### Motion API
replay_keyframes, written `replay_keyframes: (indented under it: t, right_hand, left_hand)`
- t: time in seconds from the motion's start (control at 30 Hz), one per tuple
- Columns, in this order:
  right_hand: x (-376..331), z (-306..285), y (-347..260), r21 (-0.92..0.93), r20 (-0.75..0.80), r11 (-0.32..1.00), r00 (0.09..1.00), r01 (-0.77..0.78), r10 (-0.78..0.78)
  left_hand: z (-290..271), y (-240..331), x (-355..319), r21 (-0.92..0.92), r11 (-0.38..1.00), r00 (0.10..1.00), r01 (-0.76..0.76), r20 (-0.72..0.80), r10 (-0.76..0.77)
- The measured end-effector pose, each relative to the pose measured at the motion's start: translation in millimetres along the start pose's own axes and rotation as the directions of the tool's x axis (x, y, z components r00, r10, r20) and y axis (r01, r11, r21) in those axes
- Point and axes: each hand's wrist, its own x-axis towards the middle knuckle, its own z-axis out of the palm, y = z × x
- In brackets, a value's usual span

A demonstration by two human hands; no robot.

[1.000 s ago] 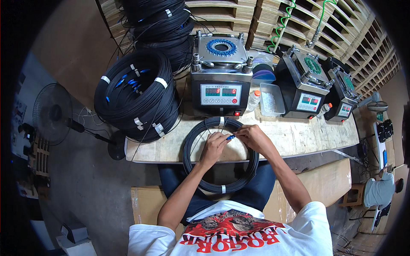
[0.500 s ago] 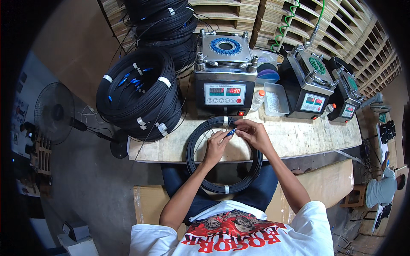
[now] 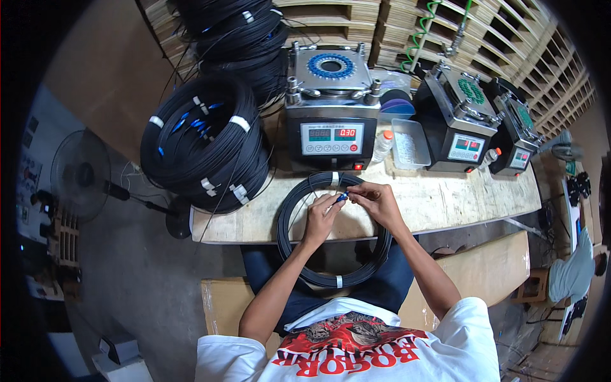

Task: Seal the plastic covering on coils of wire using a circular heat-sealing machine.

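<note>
A blue fibre-optic connector (image 3: 342, 197) is pinched between the fingertips of my left hand (image 3: 321, 218). My right hand (image 3: 377, 202) is closed at the connector's other end, thumb and forefinger together; whatever small part they grip is hidden. Below both hands lies a coil of black cable (image 3: 284, 223), bound with white tape. Its far part rests on the wooden table (image 3: 242, 227), while the near part reaches over the edge above my lap.
A polishing machine (image 3: 331, 118) with a ring of blue connectors stands ahead. Stacked cable coils (image 3: 203, 153) are at left. Right of the machine are a bottle (image 3: 382, 148), a clear tub (image 3: 410, 146) and two more machines (image 3: 455, 121). A person (image 3: 569, 274) sits far right.
My right fingers have come slightly closer to the left ones at the connector. Part of the front machine's lit display has gone dark. The person at far right has shifted.
</note>
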Motion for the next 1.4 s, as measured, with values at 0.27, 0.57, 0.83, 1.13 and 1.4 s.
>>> replay_keyframes:
  t: [0.27, 0.57, 0.83, 1.13, 1.4]
  right_hand:
    - [36.1, -87.5, 14.5, -0.382, -0.279, 0.915, 0.928, 0.129, -0.247]
    - [133.4, -194.2, 105.6, -0.906, 0.042, 0.416, 0.961, -0.08, 0.274]
    - [140.4, -187.4, 137.6, -0.807, -0.003, 0.587, 0.994, -0.069, 0.112]
    - [107.1, -204.9, 115.6, -0.73, -0.198, 0.682, 0.969, -0.043, -0.151]
    - [69.3, -184.2, 77.2, -0.28, -0.359, 0.958, 0.918, 0.064, -0.166]
  left_hand:
    - [1.2, -1.8, 2.4, 0.02, 1.0, 1.0, 0.009, 0.01, -0.009]
    - [6.0, 7.9, -1.9, 0.067, 0.997, 0.999, -0.034, 0.02, 0.033]
    - [1.4, 8.5, -3.5, 0.061, 0.998, 1.0, -0.019, 0.022, 0.018]
    - [11.5, 7.2, -3.3, 0.088, 0.994, 0.998, -0.068, 0.013, 0.067]
    - [12.6, 4.0, -2.9, 0.1, 0.984, 0.988, -0.148, -0.031, 0.152]
